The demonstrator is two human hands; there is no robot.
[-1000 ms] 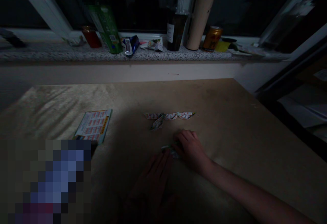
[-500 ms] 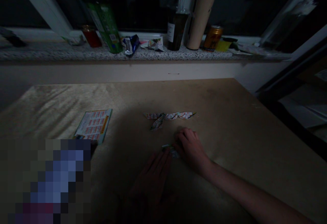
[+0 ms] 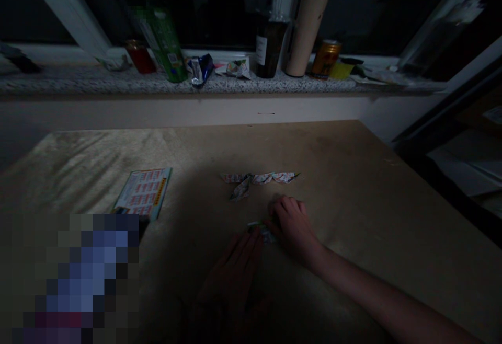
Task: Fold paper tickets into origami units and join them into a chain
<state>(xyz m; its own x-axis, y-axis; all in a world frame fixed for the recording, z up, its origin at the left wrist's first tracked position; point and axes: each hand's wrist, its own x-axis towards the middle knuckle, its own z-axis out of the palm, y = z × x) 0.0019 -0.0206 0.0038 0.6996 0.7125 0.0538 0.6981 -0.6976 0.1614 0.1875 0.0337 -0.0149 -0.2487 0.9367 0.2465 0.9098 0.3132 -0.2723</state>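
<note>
A small piece of printed paper (image 3: 269, 236) lies on the table, mostly in shadow. Flat over its left end rests my left hand (image 3: 237, 265), fingers stretched out and together. My right hand (image 3: 292, 224) is curled at the paper's right edge, thumb close to it; whatever its fingers hold is hidden. Just beyond both hands lies a folded strip of printed paper (image 3: 262, 178), zigzagged into a long bar with one short arm pointing toward me. A printed card or booklet (image 3: 145, 190) with rows of red blocks lies to the left.
Along the granite windowsill (image 3: 223, 85) stand a green bottle (image 3: 168, 46), a dark cup with a straw (image 3: 267, 48), a tall tube (image 3: 308, 25), an orange can (image 3: 326, 60) and crumpled wrappers (image 3: 201, 68). A blurred-out patch (image 3: 78, 276) covers the lower left.
</note>
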